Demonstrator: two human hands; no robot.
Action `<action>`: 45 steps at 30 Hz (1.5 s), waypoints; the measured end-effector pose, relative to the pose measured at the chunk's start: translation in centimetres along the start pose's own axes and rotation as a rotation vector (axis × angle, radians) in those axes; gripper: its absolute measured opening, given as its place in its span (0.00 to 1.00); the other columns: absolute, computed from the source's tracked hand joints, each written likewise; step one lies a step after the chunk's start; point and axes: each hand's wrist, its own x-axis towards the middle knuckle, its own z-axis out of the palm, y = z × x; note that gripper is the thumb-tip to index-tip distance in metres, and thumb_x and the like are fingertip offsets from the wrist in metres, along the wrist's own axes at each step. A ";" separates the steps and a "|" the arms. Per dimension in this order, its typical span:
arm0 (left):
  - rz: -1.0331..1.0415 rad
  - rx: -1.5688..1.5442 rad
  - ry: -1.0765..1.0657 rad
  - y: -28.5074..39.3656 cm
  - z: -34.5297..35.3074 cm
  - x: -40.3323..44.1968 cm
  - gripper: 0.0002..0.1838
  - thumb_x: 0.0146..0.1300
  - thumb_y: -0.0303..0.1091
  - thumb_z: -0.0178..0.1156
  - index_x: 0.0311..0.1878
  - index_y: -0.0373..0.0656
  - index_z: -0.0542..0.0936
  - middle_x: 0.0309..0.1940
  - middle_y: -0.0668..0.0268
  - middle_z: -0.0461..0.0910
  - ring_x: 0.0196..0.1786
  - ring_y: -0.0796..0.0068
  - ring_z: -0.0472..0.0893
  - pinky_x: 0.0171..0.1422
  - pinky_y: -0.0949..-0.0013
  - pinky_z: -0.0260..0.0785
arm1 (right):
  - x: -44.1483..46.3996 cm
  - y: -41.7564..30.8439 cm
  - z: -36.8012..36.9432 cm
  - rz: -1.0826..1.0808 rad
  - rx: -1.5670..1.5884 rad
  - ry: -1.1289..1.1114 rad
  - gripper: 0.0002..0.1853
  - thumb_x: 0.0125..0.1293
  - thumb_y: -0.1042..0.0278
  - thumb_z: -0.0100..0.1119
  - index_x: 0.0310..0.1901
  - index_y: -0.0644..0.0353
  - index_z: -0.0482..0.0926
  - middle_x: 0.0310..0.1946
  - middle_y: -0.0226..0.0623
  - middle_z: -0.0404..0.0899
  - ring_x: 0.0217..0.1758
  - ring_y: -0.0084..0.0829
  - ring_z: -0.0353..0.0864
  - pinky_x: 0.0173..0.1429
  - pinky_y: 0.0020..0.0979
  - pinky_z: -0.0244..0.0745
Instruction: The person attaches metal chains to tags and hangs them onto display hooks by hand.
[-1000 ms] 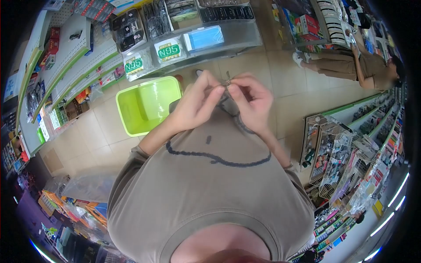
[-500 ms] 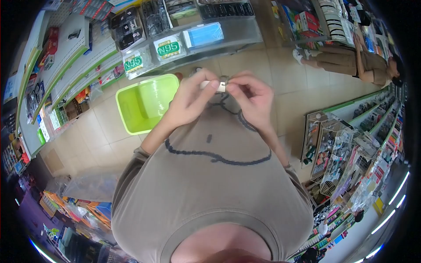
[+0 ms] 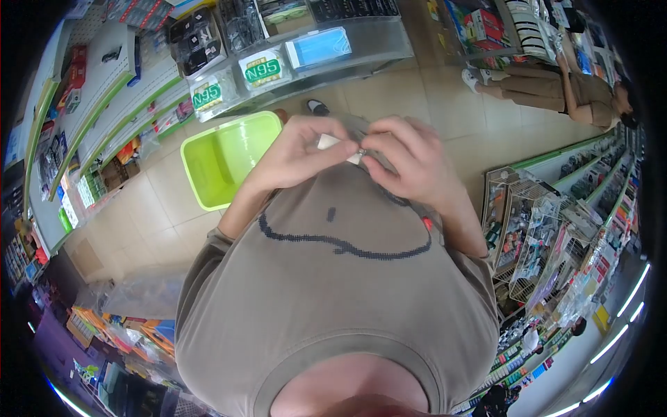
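Between my two hands, in front of the grey-brown shirt (image 3: 333, 292), is a small white flat piece (image 3: 326, 142) with a small metal part at its right end. My left hand (image 3: 299, 154) is closed on the white piece, thumb on top. My right hand (image 3: 413, 156) pinches the metal part between thumb and fingertips. Fingers cover much of the piece, so its exact kind does not show. Just left of my left hand, a lime-green plastic bin (image 3: 198, 182) stands lower down on the floor.
Ahead is a display counter (image 3: 306, 83) bearing N95 packets (image 3: 262, 69) and a blue packet (image 3: 319, 48). Stepped shelves (image 3: 104, 104) line the left side. Wire baskets (image 3: 528, 236) of goods stand at the right. Another person (image 3: 590, 94) stands at the far right.
My right hand has turned and come further over the piece, its forearm swinging outward. The white piece now tilts down to the right. A shoe shows ahead of my hands.
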 end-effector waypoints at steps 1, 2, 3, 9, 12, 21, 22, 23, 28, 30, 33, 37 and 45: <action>0.009 -0.010 -0.019 0.0 0.0 0.1 0.09 0.71 0.31 0.66 0.40 0.33 0.85 0.34 0.68 0.85 0.41 0.82 0.78 0.46 0.73 0.70 | 0.0 -0.1 -0.2 0.007 0.000 -0.034 0.14 0.54 0.73 0.73 0.42 0.57 0.81 0.46 0.34 0.80 0.36 0.36 0.85 0.41 0.36 0.83; 0.012 -0.010 -0.023 -0.1 0.0 0.1 0.09 0.71 0.31 0.66 0.40 0.33 0.85 0.34 0.68 0.85 0.41 0.82 0.79 0.46 0.73 0.70 | 0.0 -0.1 -0.2 0.014 0.001 -0.069 0.13 0.54 0.73 0.72 0.42 0.57 0.80 0.46 0.34 0.80 0.35 0.36 0.85 0.41 0.37 0.83; 0.015 -0.010 -0.026 -0.2 0.1 0.1 0.09 0.71 0.31 0.66 0.40 0.33 0.85 0.34 0.68 0.85 0.41 0.82 0.79 0.47 0.74 0.70 | 0.0 0.0 -0.1 0.009 0.015 -0.054 0.14 0.54 0.73 0.71 0.42 0.57 0.80 0.45 0.35 0.80 0.34 0.37 0.85 0.41 0.37 0.83; -0.115 -0.289 0.061 -0.8 0.0 0.3 0.12 0.74 0.37 0.66 0.43 0.36 0.87 0.36 0.70 0.85 0.42 0.85 0.79 0.48 0.75 0.70 | -0.6 0.3 2.0 0.186 0.184 0.019 0.16 0.56 0.72 0.70 0.45 0.59 0.77 0.39 0.41 0.82 0.33 0.43 0.84 0.38 0.41 0.81; -0.075 -0.390 0.147 -0.7 0.7 0.4 0.12 0.77 0.38 0.63 0.46 0.37 0.86 0.39 0.71 0.85 0.43 0.86 0.78 0.49 0.76 0.70 | -0.4 -0.5 2.2 0.298 0.182 0.049 0.16 0.57 0.72 0.70 0.46 0.59 0.77 0.34 0.41 0.82 0.31 0.44 0.83 0.36 0.43 0.79; 0.021 -0.240 0.325 -0.2 2.7 0.4 0.12 0.81 0.31 0.55 0.57 0.33 0.80 0.45 0.67 0.85 0.45 0.85 0.79 0.51 0.75 0.71 | 0.2 -1.0 3.5 0.237 0.036 0.031 0.07 0.64 0.71 0.66 0.40 0.60 0.78 0.25 0.35 0.78 0.25 0.41 0.76 0.31 0.42 0.69; 0.031 -0.222 0.326 -0.3 2.7 0.4 0.12 0.81 0.31 0.54 0.58 0.33 0.80 0.45 0.67 0.85 0.45 0.85 0.78 0.51 0.75 0.71 | 0.1 -0.9 3.5 0.214 0.067 0.047 0.07 0.65 0.71 0.66 0.40 0.59 0.78 0.25 0.35 0.78 0.25 0.42 0.75 0.30 0.42 0.68; 0.035 -0.178 0.334 -0.4 2.7 0.3 0.12 0.81 0.31 0.55 0.57 0.33 0.80 0.44 0.67 0.85 0.45 0.85 0.78 0.50 0.75 0.71 | -0.1 -0.8 3.5 0.193 0.096 0.063 0.06 0.65 0.72 0.66 0.39 0.59 0.78 0.25 0.35 0.78 0.24 0.42 0.75 0.29 0.42 0.67; 0.041 -0.102 0.396 -1.1 3.0 0.1 0.12 0.81 0.33 0.55 0.54 0.33 0.79 0.40 0.69 0.83 0.43 0.85 0.77 0.48 0.76 0.70 | -0.8 -1.4 3.4 0.448 0.393 0.047 0.04 0.71 0.72 0.62 0.41 0.61 0.79 0.28 0.40 0.81 0.29 0.42 0.81 0.35 0.40 0.75; 0.074 -0.126 0.386 -0.9 3.0 0.0 0.12 0.81 0.33 0.55 0.52 0.33 0.79 0.39 0.70 0.82 0.42 0.86 0.77 0.46 0.76 0.69 | -1.0 -1.8 3.6 0.560 0.552 0.058 0.04 0.73 0.71 0.61 0.42 0.62 0.80 0.30 0.42 0.83 0.31 0.43 0.83 0.37 0.40 0.78; 0.105 -0.123 0.357 -0.9 2.7 0.1 0.11 0.81 0.34 0.55 0.49 0.34 0.79 0.35 0.71 0.80 0.39 0.88 0.74 0.43 0.77 0.67 | -1.2 -1.9 3.6 0.626 0.692 0.071 0.06 0.76 0.71 0.59 0.44 0.64 0.80 0.33 0.43 0.86 0.36 0.36 0.87 0.42 0.34 0.81; 0.035 -0.024 0.297 -1.3 2.0 -0.2 0.12 0.82 0.37 0.55 0.41 0.41 0.78 0.34 0.75 0.77 0.40 0.88 0.72 0.47 0.77 0.65 | -1.4 -2.1 3.7 0.714 0.778 0.061 0.06 0.77 0.72 0.58 0.46 0.66 0.80 0.35 0.41 0.87 0.41 0.29 0.88 0.47 0.30 0.82; 0.072 -0.139 0.392 -1.3 2.5 0.3 0.11 0.81 0.35 0.56 0.44 0.36 0.77 0.33 0.75 0.77 0.37 0.89 0.71 0.41 0.78 0.63 | -0.7 -1.9 3.8 0.752 0.672 0.028 0.09 0.78 0.67 0.58 0.46 0.66 0.81 0.35 0.41 0.86 0.41 0.28 0.88 0.47 0.29 0.80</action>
